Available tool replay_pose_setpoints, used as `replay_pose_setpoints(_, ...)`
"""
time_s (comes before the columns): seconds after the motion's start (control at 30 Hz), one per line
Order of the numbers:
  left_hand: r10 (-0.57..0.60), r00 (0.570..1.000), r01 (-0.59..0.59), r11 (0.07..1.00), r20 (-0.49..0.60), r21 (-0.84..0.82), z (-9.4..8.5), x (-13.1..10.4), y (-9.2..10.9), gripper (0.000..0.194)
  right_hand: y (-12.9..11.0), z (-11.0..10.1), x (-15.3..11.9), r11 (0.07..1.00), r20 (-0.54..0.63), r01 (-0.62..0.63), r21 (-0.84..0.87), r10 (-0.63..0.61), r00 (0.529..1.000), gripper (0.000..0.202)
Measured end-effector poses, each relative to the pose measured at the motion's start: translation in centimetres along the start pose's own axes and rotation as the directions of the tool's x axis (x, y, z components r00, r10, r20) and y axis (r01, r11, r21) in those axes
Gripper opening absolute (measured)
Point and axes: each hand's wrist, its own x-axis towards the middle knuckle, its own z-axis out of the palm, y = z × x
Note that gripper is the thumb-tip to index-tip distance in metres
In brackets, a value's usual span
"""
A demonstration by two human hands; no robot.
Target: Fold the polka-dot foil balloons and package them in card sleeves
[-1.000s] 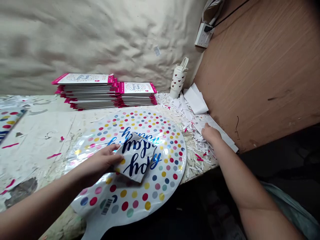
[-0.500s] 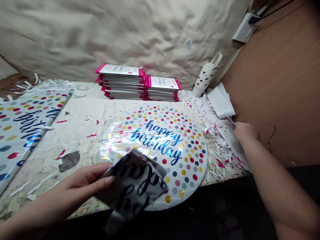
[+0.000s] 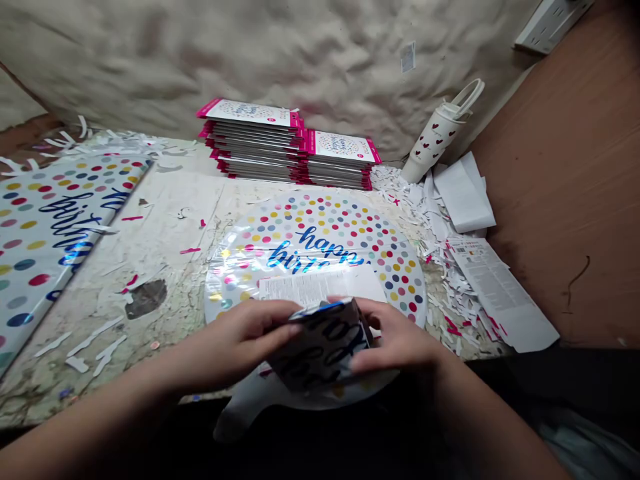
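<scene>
Both hands are closed on a folded foil balloon [image 3: 317,353] with dark lettering, held tilted over the table's front edge. My left hand [image 3: 245,337] pinches its left side, thumb on the near face. My right hand [image 3: 397,337] grips the right side, its thumb also in front. Behind the hands, a white printed insert [image 3: 287,287] lies over a flat round dotted foil balloon [image 3: 395,257] that reads "happy birthday". The insert's lower part is hidden by my hands. A pale tail [image 3: 245,403] hangs past the front edge at lower left.
Two stacks of pink-edged packets [image 3: 257,147] stand at the back. A heart-patterned tumbler [image 3: 435,140], paper shreds [image 3: 415,200], a folded white paper [image 3: 465,193] and more printed inserts [image 3: 500,293] are at right. Another dotted foil sheet [image 3: 65,233] lies at left.
My right hand has come from the papers at right to the folded balloon and now grips it. A printed insert now lies over the round balloon. The view has shifted slightly.
</scene>
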Motion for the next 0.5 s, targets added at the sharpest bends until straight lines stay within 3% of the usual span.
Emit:
replay_pose_setpoints(0.1, 0.237, 0.972, -0.230, 0.943, 0.002, 0.238, 0.5, 1.8, -2.7, 0.043, 0.5, -2.3, -0.5, 0.973, -0.137, -0.189, 0.130, 0.206, 0.969, 0.036)
replay_pose_setpoints(0.17, 0.308, 0.951, -0.285, 0.857, 0.018, 0.430, 0.6, 2.0, -4.4, 0.050, 1.8, -4.2, -1.0, 0.934, -0.341, -0.214, 0.285, 0.307, 0.889, 0.032)
replay_pose_setpoints(0.23, 0.261, 0.961, -0.261, 0.757, 0.090, 0.600, 0.9, 1.8, -4.9, 0.049, 3.3, -5.9, -1.8, 0.916, -0.516, -0.185, 0.357, 0.358, 0.778, 0.034)
replay_pose_setpoints(0.3, 0.196, 0.973, -0.224, 0.646, 0.126, 0.730, 1.5, 1.9, -3.6, 0.035, 4.4, -7.1, -2.3, 0.918, -0.596, -0.160, 0.364, 0.361, 0.717, 0.034)
replay_pose_setpoints(0.37, 0.204, 0.961, -0.271, 0.539, 0.189, 0.798, 2.6, 3.2, -1.5, 0.026, 5.0, -7.6, -2.4, 0.929, -0.625, -0.132, 0.347, 0.334, 0.706, 0.035)
replay_pose_setpoints(0.43, 0.316, 0.907, -0.401, 0.451, 0.277, 0.798, 4.1, 5.6, 0.4, 0.024, 5.1, -7.6, -2.2, 0.946, -0.663, -0.105, 0.307, 0.292, 0.689, 0.037)
replay_pose_setpoints(0.5, 0.452, 0.827, -0.513, 0.360, 0.335, 0.779, 5.6, 8.5, 1.2, 0.019, 5.1, -7.6, -2.1, 0.965, -0.719, -0.091, 0.245, 0.244, 0.651, 0.038)
